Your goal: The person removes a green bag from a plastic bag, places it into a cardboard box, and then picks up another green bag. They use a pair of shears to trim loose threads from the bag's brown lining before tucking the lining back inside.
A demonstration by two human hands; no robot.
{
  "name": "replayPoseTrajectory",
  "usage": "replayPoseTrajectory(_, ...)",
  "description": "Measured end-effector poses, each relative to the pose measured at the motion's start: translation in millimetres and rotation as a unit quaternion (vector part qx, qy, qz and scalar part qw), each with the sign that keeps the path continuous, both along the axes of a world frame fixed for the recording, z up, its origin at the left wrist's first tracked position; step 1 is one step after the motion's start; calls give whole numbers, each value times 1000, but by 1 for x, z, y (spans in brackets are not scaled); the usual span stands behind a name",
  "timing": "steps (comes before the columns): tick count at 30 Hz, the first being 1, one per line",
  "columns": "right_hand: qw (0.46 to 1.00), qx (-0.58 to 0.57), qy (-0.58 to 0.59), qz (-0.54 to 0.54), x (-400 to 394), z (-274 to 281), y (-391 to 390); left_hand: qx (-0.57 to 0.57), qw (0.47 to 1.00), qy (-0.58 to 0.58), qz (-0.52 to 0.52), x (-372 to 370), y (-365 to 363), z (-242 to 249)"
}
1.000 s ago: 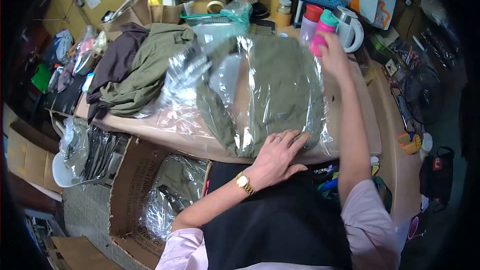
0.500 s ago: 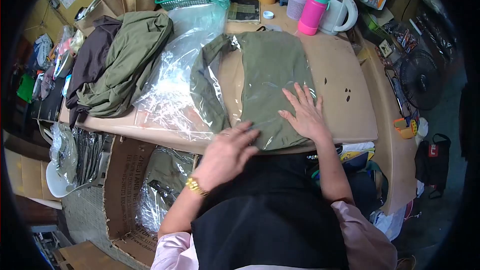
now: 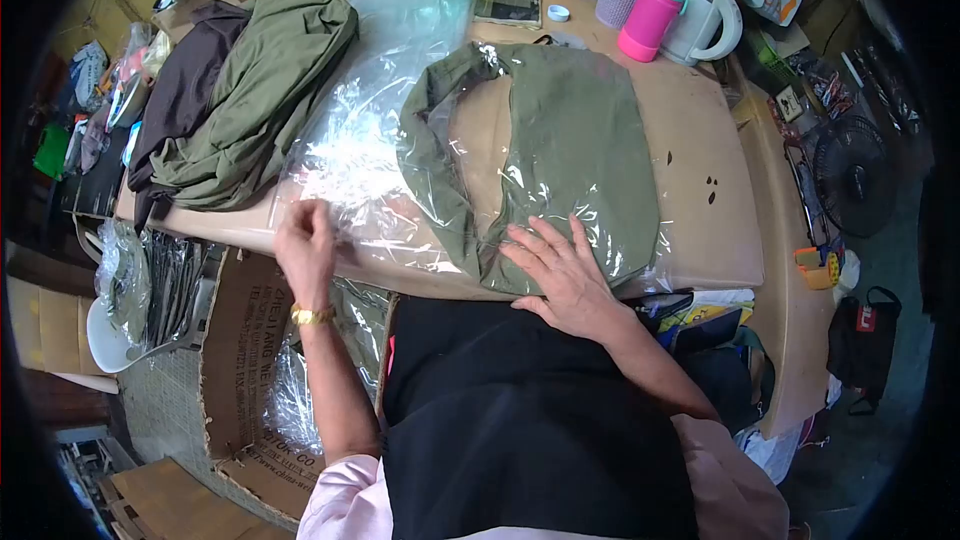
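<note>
An olive-green garment [image 3: 575, 130] lies flat in clear plastic, one long sleeve [image 3: 430, 170] curving out on its left. My right hand [image 3: 565, 275] rests palm down on its lower end, fingers spread. Left of it, clear plastic bags [image 3: 365, 120] lie on the table, shiny with glare. My left hand [image 3: 307, 245], with a gold watch [image 3: 313, 315] at the wrist, is closed at the near left edge of these bags. Whether plastic is pinched in its fingers is hard to see.
A pile of olive and dark cloth [image 3: 255, 100] lies on the tan table [image 3: 700, 200] at left. Below stands a cardboard box [image 3: 235, 350] holding bagged garments [image 3: 350, 330]. A pink bottle [image 3: 650, 25] and a kettle [image 3: 705, 20] stand at the back right; a fan [image 3: 850, 175] is farther right.
My left hand has moved left from the garment's lower edge to the plastic bags and closed. My right hand has slid left and nearer to me across the garment. The view has shifted slightly.
</note>
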State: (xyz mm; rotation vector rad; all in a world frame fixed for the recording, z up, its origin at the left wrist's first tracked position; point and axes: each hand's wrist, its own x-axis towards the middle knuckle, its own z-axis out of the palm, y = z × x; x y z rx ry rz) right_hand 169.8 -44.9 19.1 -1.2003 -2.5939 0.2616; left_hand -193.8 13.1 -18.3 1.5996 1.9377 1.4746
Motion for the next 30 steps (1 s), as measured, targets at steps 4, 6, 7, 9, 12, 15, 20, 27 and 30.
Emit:
replayPoseTrajectory(4,991,-42,119,-34,32,20,0,25,979,-198,33,-42,-32,-3)
replayPoseTrajectory(6,959,3,243,-145,44,33,3,20,971,-231,58,-39,-43,6)
replayPoseTrajectory(7,960,1,241,-144,50,33,5,18,971,-233,59,-29,-46,13)
replayPoseTrajectory(9,916,3,326,-233,59,29,8,-12,964,-254,80,-12,-49,27)
replayPoseTrajectory(12,953,101,209,-196,38,36,7,-69,986,-151,20,-29,-39,-2)
replayPoseTrajectory(15,956,137,188,-181,58,20,0,-29,979,-199,0,-28,-36,-15)
replayPoseTrajectory(20,963,-40,217,-154,72,11,-13,-11,941,-338,-23,-30,-37,-18)
replayPoseTrajectory(27,981,5,149,-124,65,7,-12,152,963,85,204,2,-44,13)
replayPoseTrajectory(30,978,63,158,-118,61,0,-11,181,979,56,-72,51,-58,49)
